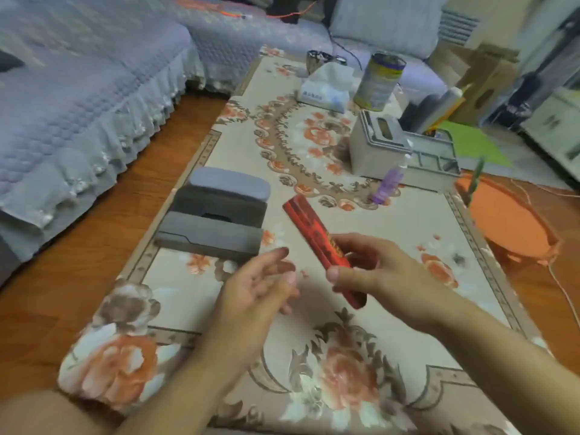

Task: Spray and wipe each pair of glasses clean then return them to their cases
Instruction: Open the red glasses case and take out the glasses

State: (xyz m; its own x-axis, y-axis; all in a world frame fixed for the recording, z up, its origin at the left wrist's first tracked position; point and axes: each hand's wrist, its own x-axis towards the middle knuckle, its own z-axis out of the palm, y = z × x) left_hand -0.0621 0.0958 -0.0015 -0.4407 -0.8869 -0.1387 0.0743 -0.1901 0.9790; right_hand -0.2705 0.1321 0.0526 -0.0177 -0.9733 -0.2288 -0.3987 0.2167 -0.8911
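Fingers, left hand [263,287]: loosely spread and relaxed, palm turned up, holding nothing; they hover over the counter [175,287] just left of the red case.
Grey cases [216,215]: three lie side by side at the counter's left edge, stacked away from the viewer; whether any holds glasses cannot be told.
Red case [317,237]: long, narrow, apparently closed, angled from upper left to lower right and lifted at its near end.
Fingers, right hand [373,271]: curled round the near end of the red case, thumb on the near edge, fingertips wrapped over the far edge.
Handling, judged: the red case looks rigid and light, its surface probably smooth and a little slippery; steadying it by both long edges while the free hand parts the lid seems soundest. Glasses inside, if any, would be fragile and best lifted by the frame.
Spray bottle [389,180]: purple, upright, well beyond the hands, beside a grey organiser [376,146].
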